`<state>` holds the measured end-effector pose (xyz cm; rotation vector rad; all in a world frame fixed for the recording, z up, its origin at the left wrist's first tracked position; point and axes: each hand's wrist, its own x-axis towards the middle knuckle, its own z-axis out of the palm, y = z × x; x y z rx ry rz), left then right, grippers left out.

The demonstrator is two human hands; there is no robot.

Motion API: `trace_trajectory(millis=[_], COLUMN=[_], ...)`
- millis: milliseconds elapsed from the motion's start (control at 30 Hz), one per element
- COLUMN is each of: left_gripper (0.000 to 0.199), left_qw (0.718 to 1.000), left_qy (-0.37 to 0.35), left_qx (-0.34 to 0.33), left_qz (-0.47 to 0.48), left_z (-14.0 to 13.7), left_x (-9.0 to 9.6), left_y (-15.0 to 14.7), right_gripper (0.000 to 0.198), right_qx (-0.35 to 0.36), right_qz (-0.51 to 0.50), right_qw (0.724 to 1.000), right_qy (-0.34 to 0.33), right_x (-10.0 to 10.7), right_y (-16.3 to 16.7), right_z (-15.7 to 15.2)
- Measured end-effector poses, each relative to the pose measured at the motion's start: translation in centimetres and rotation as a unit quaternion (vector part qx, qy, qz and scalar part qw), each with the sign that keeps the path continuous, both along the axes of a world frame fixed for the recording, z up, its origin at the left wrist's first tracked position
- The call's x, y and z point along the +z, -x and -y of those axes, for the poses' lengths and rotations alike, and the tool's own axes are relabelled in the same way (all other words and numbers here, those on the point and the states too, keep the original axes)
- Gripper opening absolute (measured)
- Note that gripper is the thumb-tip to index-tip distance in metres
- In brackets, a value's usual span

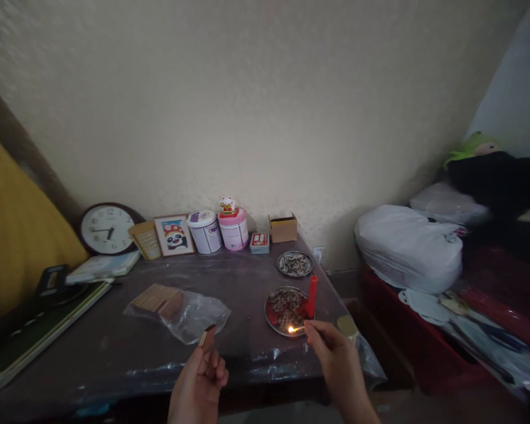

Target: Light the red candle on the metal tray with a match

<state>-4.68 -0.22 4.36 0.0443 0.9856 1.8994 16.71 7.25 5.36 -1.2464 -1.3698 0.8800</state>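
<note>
- Along the far left of the brown, plastic-covered table [92, 359], a dark green board with pale edges [39, 333] lies flat; beyond it a round, dark-rimmed clock [108, 231] leans back, probably to stay upright without a stand.
- Nearer to me, a crinkled clear plastic bag [207, 315] lies beside and partly around a stack of tan boxes [154, 299], handy, I would say, for my left side.
- Just in front of that bag, my left hand [198, 377] pinches a small brown matchbox [207, 337] between thumb and forefinger, the other fingers loosely curled. I hold it tilted and well apart from the bright yellow flame [290, 330], a sensible gap, I judge, since the box could catch.
- Over by the beige wall [265, 118], a red-and-white cat figurine [228, 206] sits on a pink-and-white round tin [234, 231], whose lid makes a level perch.
- Toward the right, a round metal dish [265, 318] holds burnt-looking bits; its rim likely contains ash and drips. A slim lit match [299, 328] points left at its near edge; whether over it or before it, I cannot tell.
- Upright in that dish, at its right side, stands a red wax candle [312, 297]; I see no flame on its top.
- Below the candle, my right hand [338, 359] pinches the match's unlit end between thumb and forefinger, presumably so the fire sits away from my skin.
</note>
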Motion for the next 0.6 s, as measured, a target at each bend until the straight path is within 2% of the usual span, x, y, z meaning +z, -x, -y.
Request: trace_trajectory(millis=[200,367,600], left_gripper=[0.043,0.047,0.042], left_qw=[1.0,1.0,1.0], left_qy=[0.003,-0.003,0.005], left_qx=[-0.001,-0.002,0.003], left_qz=[0.0,0.003,0.001], left_z=[0.01,0.08,-0.19], left_x=[-0.25,-0.38,0.13], left_y=[0.17,0.3,0.38], right_gripper=[0.031,0.03,0.028], right_qx=[0.003,0.01,0.009], right_qz=[0.001,-0.014,0.036], right_qw=[1.0,0.999,0.999], right_qy=[-0.004,0.029,0.028], right_x=[-0.64,-0.6,-0.46], right_y=[-0.16,-0.19,0.0], right_z=[-0.28,-0.33,-0.47])
